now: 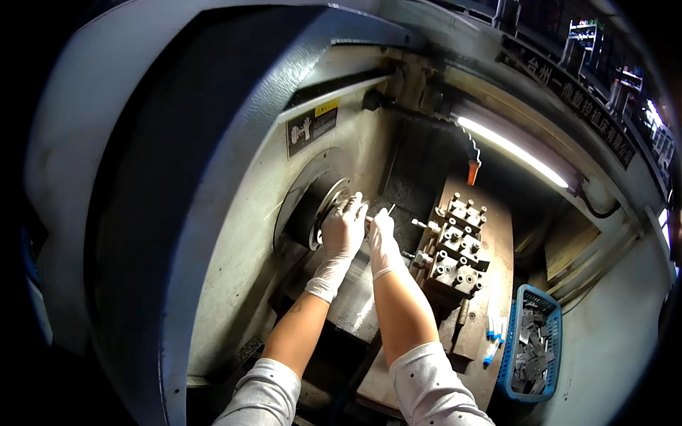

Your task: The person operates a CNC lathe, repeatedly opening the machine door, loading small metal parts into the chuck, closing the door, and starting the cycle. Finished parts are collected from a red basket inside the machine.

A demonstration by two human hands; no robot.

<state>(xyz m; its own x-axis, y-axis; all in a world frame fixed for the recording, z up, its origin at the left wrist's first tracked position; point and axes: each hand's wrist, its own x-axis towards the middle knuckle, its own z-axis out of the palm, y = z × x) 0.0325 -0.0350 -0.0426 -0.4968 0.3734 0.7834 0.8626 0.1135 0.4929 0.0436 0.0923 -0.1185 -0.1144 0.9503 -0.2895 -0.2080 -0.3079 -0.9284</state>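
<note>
Both my hands, in thin white gloves, are at the round chuck [310,213] on the left wall of a lathe. My left hand [342,228] is against the chuck's face, fingers curled over something they hide. Just right of it, my right hand [381,236] is closed in a pinch, and a thin metal tip [391,209] pokes up beyond its fingers. What kind of piece this tip belongs to is too small to tell. A short, pale bar-like part [369,220] shows between the two hands.
Bolted tool holders [458,263] with cutting tools stand close to my right hand on the cross slide [503,245]. Blue-and-white tubes [495,334] lie there. A blue basket [506,373] holds flat metal pieces. An orange nozzle [474,172] hangs beneath a bright tube lamp [511,150].
</note>
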